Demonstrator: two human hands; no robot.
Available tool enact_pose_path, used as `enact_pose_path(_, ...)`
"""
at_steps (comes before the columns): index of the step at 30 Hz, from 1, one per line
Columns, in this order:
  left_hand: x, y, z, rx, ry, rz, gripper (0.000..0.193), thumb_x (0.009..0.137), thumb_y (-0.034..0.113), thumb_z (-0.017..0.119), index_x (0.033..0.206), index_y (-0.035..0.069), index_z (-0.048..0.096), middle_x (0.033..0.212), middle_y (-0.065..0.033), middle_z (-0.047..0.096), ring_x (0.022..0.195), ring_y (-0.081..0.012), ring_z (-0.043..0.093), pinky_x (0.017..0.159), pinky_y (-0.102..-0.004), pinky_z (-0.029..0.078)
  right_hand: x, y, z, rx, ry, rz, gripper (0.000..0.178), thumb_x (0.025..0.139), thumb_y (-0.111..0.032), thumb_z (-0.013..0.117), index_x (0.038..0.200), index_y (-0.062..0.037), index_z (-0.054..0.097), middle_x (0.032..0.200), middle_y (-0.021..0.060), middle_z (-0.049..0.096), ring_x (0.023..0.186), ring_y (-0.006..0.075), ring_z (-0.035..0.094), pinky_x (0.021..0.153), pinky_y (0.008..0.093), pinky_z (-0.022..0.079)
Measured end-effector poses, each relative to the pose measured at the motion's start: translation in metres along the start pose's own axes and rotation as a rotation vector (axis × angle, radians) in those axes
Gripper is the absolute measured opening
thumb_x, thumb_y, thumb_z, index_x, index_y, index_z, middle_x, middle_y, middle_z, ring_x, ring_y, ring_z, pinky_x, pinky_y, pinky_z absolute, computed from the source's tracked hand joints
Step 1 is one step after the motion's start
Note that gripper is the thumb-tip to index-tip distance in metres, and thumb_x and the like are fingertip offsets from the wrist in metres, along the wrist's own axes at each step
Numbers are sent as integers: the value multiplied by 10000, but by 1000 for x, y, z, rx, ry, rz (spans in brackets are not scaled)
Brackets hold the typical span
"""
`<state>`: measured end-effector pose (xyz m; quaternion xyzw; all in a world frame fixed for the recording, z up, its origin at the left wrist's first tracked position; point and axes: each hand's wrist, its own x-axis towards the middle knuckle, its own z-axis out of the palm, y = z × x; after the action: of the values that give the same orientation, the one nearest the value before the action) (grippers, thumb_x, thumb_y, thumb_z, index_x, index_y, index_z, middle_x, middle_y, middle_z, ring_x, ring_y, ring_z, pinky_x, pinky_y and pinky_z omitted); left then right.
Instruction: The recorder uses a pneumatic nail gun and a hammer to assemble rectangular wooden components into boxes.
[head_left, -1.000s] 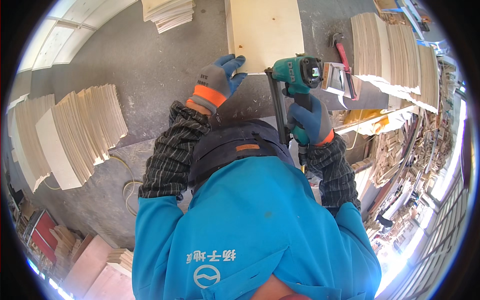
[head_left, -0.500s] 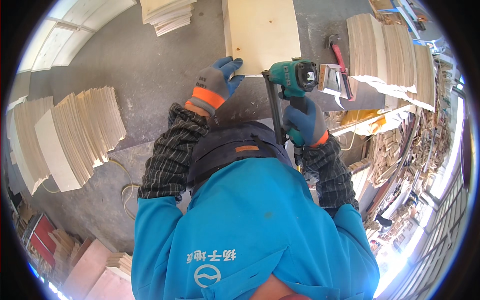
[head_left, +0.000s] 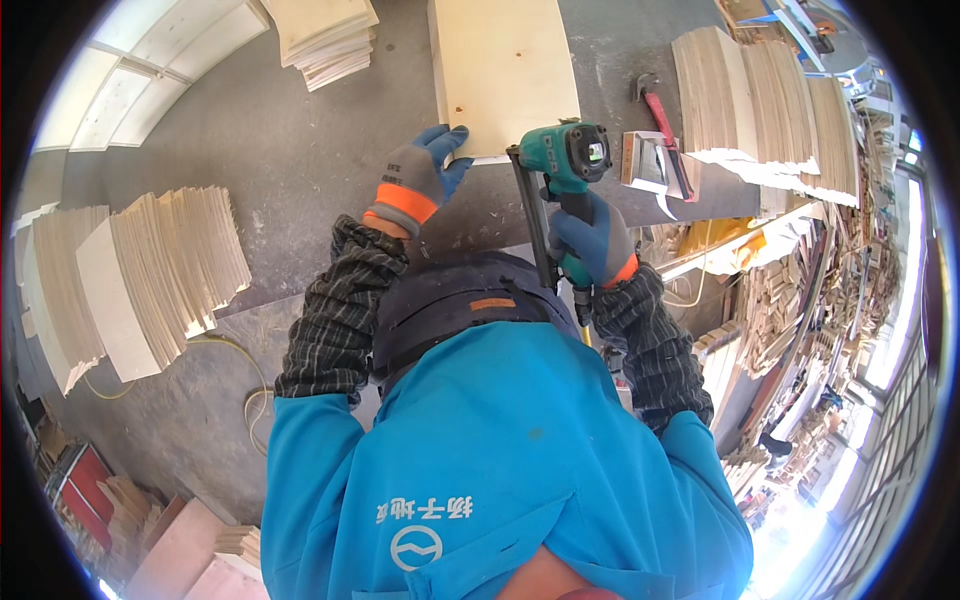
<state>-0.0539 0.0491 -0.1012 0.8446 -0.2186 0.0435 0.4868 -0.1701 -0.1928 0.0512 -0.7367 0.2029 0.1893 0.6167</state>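
Observation:
A pale wooden box (head_left: 508,75) lies on the grey work table, its flat top panel facing up and a side panel showing along its left. My left hand (head_left: 428,170), in a grey-blue glove with an orange cuff, grips the box's near left corner, fingers bent over the edge. My right hand (head_left: 597,238), gloved alike, is wrapped round the handle of a teal nail gun (head_left: 560,155) with a long dark magazine. The gun's nose is at the box's near edge, right of my left hand; whether it touches the wood I cannot tell.
A red-handled hammer (head_left: 667,130) lies beside a small open carton (head_left: 645,162) on the right. Stacks of thin wooden boards stand at the right (head_left: 750,95), left (head_left: 165,275) and far left (head_left: 325,40). A yellow hose (head_left: 262,385) curls below the table's left side.
The whole scene has shifted slightly left in view. My left hand stays on the box corner, and the nail gun keeps nearly the same place at the box's near edge.

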Motion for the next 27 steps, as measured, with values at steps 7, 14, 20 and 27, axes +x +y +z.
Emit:
enact_pose_path(7, -1, 10, -5, 23, -46, -63, 398, 930, 183, 830, 1304, 66, 763, 1313, -194, 741, 1065, -376, 766, 923, -409, 634, -27, 4, -22, 39, 63, -69, 355, 947, -171, 681, 1244, 24, 684, 864, 29, 675, 730, 109, 630, 658, 307, 525)
enact_pose_path(14, -8, -3, 3, -40, -16, -86, 544, 906, 215, 860, 1408, 78, 703, 1411, -191, 697, 1160, -362, 739, 990, -421, 605, 6, 82, -78, -324, 396, -63, 459, 906, -229, 725, 1302, -2, 679, 906, 163, 758, 803, 279, 757, 748, 417, 586)
enact_pose_path(20, -9, 15, 6, -287, 45, -455, 889, 892, 231, 894, 1635, 32, 449, 1498, -218, 631, 1287, -303, 671, 1056, -422, 563, 61, 122, -77, -808, 550, 47, 752, 920, -270, 695, 1607, -133, 422, 1143, 275, 773, 1060, 504, 737, 897, 584, 571)
enact_pose_path(27, 10, -62, 34, -530, 67, -680, 810, 1029, 477, 733, 1599, -36, 470, 1544, -243, 594, 1391, -340, 606, 1127, -414, 512, 97, 146, -76, -755, 587, -30, 755, 937, -385, 736, 1576, -89, 464, 1253, 333, 719, 1143, 500, 709, 947, 577, 562)
